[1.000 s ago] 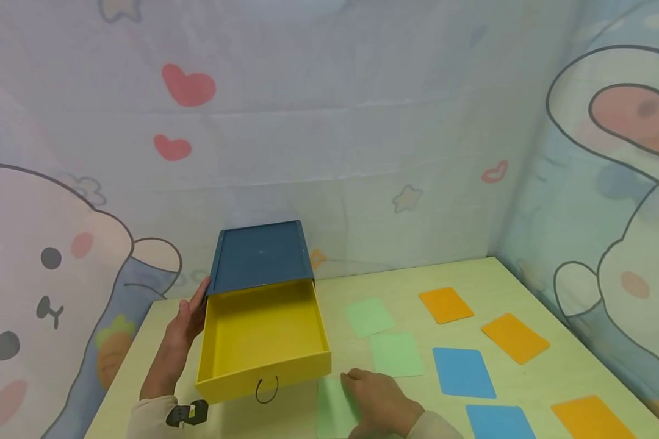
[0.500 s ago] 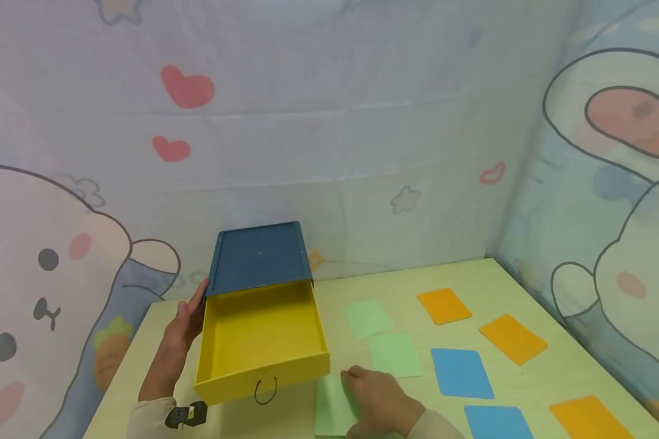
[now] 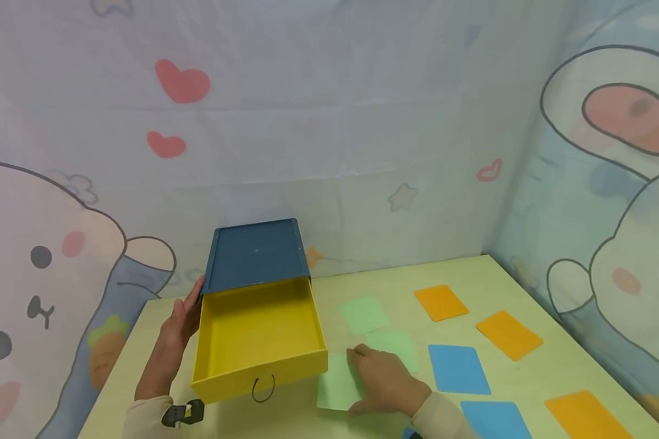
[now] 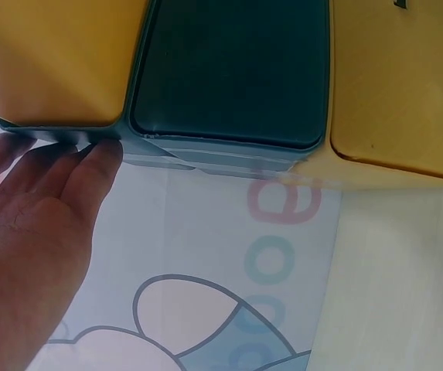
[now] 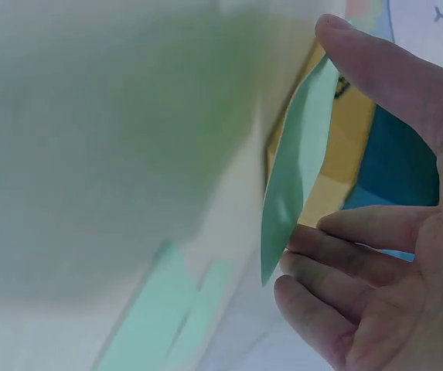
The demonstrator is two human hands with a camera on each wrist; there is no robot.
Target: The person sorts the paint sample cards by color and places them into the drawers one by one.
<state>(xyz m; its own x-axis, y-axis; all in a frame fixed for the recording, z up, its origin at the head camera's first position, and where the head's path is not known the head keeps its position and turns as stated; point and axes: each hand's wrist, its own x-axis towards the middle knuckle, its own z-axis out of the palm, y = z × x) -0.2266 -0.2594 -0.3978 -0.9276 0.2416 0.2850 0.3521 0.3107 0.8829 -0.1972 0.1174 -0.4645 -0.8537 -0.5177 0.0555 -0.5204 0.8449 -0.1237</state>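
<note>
The right fingers (image 3: 367, 361) have lifted the green card (image 3: 336, 385) off the table (image 3: 291, 421).

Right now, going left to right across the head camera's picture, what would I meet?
Left hand, open-topped rectangular yellow drawer, thin pale-green square sheet, right hand pinching it, farther flat blue rectangular sheet, rightmost flat orange rectangular sheet.

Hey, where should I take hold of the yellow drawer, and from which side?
Probably by the dark loop handle at the middle of the front of the yellow drawer, reaching from the near side. The drawer stands out of the blue case toward the wearer, and the loop hangs at its front, so fingers should hook it easily.
</note>
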